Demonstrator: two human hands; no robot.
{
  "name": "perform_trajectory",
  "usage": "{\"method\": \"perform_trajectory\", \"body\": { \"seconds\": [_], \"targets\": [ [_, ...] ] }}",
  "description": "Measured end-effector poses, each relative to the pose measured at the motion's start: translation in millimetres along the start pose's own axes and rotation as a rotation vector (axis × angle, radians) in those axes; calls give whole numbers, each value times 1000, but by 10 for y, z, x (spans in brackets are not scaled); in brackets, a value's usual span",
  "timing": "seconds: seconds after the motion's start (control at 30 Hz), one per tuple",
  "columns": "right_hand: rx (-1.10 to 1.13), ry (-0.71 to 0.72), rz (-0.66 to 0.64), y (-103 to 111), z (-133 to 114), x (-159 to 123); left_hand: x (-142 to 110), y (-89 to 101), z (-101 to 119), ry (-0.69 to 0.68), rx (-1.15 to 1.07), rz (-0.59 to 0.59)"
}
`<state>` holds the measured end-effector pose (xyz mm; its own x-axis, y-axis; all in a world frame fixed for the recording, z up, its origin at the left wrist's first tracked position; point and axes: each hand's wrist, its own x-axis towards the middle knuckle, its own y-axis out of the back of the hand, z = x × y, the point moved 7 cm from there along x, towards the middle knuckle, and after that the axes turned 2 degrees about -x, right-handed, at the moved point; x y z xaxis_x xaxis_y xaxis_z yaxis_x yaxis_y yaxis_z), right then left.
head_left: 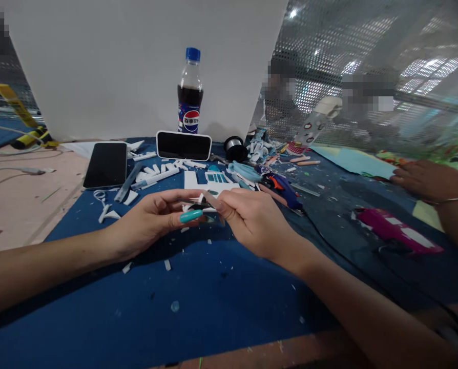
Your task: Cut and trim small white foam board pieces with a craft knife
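My left hand (148, 220) is closed just above the blue mat, its thumb and fingers pinching a small white-and-black piece (196, 206). A long teal nail (191, 216) shows on its thumb. From the other side, my right hand (257, 223) is closed at the same piece, with its thumb over a thin pale flat edge (210, 200). Whether that edge is a nail or a tool I cannot tell. Most of what lies between the hands is hidden by the fingers. Just behind them is a white sheet with a teal grid (216, 177).
Behind are a dark phone (106, 165), a white-framed phone (183, 146), a cola bottle (191, 95), a wire spool (235, 149) and white scraps. To the right lie a blue glue gun (285, 189) with a cord, a magenta tool (398, 229) and another person's hand (419, 179).
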<state>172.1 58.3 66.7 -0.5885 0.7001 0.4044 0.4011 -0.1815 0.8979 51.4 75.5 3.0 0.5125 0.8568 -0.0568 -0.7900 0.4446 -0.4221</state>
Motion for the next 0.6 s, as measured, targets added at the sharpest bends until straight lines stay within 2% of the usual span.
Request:
{"method": "perform_trajectory", "body": {
  "seconds": [0.1,0.33,0.6],
  "targets": [
    [-69,32,12,19,-38,-5,7,18,-8,-15,29,-18],
    [-167,106,61,52,-86,-20,4,87,10,-70,121,43],
    [-142,62,-3,10,-42,-17,-8,133,62,-98,203,138]
  ]
}}
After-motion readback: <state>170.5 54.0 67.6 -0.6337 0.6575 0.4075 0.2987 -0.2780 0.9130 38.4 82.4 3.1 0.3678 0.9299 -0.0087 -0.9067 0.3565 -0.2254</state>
